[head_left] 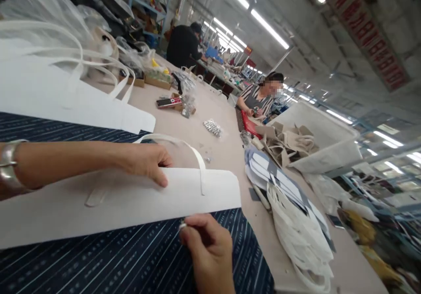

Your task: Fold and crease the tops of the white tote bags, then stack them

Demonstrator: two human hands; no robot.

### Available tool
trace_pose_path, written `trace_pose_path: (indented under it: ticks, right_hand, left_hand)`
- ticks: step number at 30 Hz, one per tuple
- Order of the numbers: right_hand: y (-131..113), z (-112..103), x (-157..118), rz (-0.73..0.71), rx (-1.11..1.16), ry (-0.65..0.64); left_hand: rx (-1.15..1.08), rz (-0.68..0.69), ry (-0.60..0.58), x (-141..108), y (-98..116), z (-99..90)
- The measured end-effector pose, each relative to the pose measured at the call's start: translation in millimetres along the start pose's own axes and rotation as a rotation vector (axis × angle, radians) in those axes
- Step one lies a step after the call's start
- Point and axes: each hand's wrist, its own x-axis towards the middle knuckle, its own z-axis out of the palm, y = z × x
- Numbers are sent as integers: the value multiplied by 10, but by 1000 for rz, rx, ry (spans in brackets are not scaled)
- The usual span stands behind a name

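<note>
A bag panel [184, 195] lies in front of me, white along the upper part and dark blue with pale stripes and lettering below. A white strap handle [197, 156] loops up from its top edge. My left hand [148, 164], with a silver bracelet at the wrist, grips that edge inside the loop; its thumb lies on the white face and its other fingers curl behind. Below the white band, my right hand [208, 246] pinches a small whitish piece [183, 226] between thumb and forefinger, too small to name. The hand is over the dark blue fabric.
Similar white panels [82, 97] with handles lie at left. Beyond are a phone-like red and black device [169, 102] and small metal pieces [213, 127]. At right are stacked white straps [292, 228] and a white bin [325, 132]. A co-worker [259, 97] sits across the table.
</note>
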Motion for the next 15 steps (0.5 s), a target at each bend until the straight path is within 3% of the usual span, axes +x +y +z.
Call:
trace_pose_path:
  ticks: [2, 4, 7, 12, 15]
  right_hand:
    - [186, 154, -11, 129, -35, -86]
    - [336, 260, -11, 184, -73, -123]
    - [444, 335, 0, 194, -126, -115]
    - [411, 364, 45, 192, -139, -165]
    - [376, 377, 67, 178, -169, -193]
  left_hand:
    - [15, -36, 15, 123, -140, 209]
    - [-4, -77, -12, 211, -254, 298]
    - [-66, -129, -120, 285, -354, 269]
    - [-221, -149, -311, 321, -372, 192]
    - [-346, -156, -309, 330, -383, 234]
